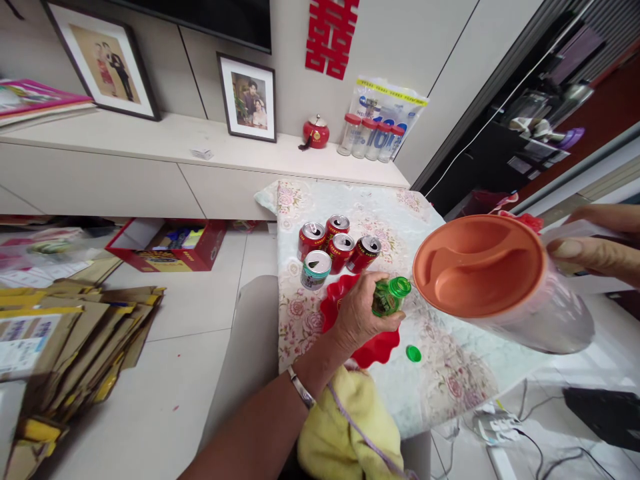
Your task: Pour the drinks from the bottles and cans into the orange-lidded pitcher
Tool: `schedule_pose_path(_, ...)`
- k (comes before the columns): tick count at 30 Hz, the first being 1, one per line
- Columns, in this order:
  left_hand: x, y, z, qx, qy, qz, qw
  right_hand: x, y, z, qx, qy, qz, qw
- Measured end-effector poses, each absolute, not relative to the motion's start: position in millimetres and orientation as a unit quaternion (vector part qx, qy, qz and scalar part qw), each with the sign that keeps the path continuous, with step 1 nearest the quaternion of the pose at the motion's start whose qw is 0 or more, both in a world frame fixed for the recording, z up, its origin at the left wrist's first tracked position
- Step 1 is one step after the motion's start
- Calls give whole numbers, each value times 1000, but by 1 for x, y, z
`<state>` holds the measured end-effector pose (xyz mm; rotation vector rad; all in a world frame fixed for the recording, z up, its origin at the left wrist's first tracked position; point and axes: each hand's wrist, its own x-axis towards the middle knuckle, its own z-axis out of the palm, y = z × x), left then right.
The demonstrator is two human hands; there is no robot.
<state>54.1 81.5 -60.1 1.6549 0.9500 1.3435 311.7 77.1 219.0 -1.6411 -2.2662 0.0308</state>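
Note:
My left hand (357,310) is wrapped round a green plastic bottle (389,297) and tilts it to the right above a red scalloped plate (383,348). The bottle's mouth is uncapped. My right hand (600,243) grips a clear plastic pitcher (555,313) by its handle, at the right. An orange lid (487,267) covers the pitcher, which leans toward the bottle; the two are apart. A green bottle cap (413,353) lies on the flowered tablecloth (445,373). Behind my left hand stand several opened drink cans (341,248).
A yellow cloth (350,427) lies at the table's near edge. Along the wall, a cabinet (170,143) carries framed photos (249,97), a red pot (316,133) and several red-capped jars (371,140). Flattened cardboard (95,340) and a red box (170,247) are on the left floor.

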Motion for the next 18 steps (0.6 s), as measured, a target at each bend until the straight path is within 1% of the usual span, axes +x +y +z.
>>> schedule_pose_path(3,54,82,-60,653,372,531,392,322,80,217,-551,-821,1,151)
schedule_pose_path(13,54,81,-59,654,375,528,392,332,81,209,-511,-841,38,176)
schedule_pose_path(18,55,81,-59,652,380,529,387,329,82,202,-510,-838,33,191)
